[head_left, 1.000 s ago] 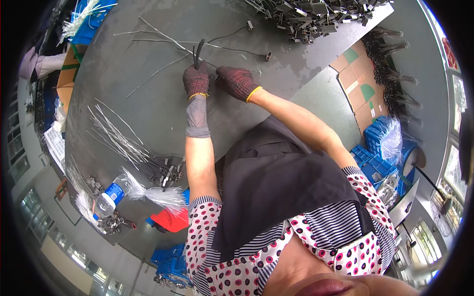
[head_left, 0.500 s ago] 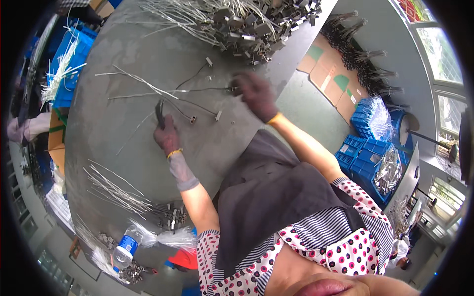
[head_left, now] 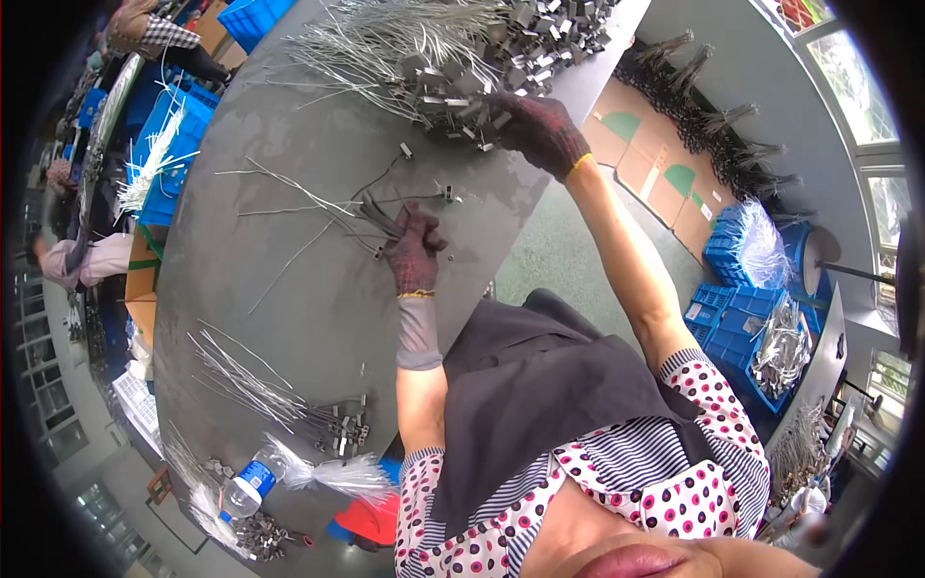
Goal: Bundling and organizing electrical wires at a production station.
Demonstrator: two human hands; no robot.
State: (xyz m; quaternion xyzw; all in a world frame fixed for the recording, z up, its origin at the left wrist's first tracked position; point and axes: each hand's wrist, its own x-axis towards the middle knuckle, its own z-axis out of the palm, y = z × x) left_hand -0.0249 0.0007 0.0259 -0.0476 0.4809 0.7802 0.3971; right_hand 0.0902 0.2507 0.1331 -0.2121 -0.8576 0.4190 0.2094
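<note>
My left hand point(head_left: 414, 252), in a dark, reddish-worn glove, is closed around several dark grey strips point(head_left: 379, 218) that fan out past its fingers. Beside and under them, loose cables lie across the grey table: one with a metal-ended connector point(head_left: 449, 194), another with a small pale connector point(head_left: 406, 150), and thin silvery wires point(head_left: 289, 181). At the near right edge of a big heap of cables with metal connectors point(head_left: 453, 82), my right hand point(head_left: 544, 130), gloved too, has its fingers bent against the pieces. What lies between those fingertips is hidden.
A smaller wire bundle point(head_left: 246, 378) lies at the table's near left, by a plastic bottle point(head_left: 249, 486) and white ties point(head_left: 352, 477). Blue crates point(head_left: 737, 332) and flattened cardboard point(head_left: 641, 159) are on the right. Another person's sleeve point(head_left: 101, 260) shows at far left.
My left hand has moved right over the loose cables, its strips now fanned. My right hand has left the cable end and moved up and right to the heap.
</note>
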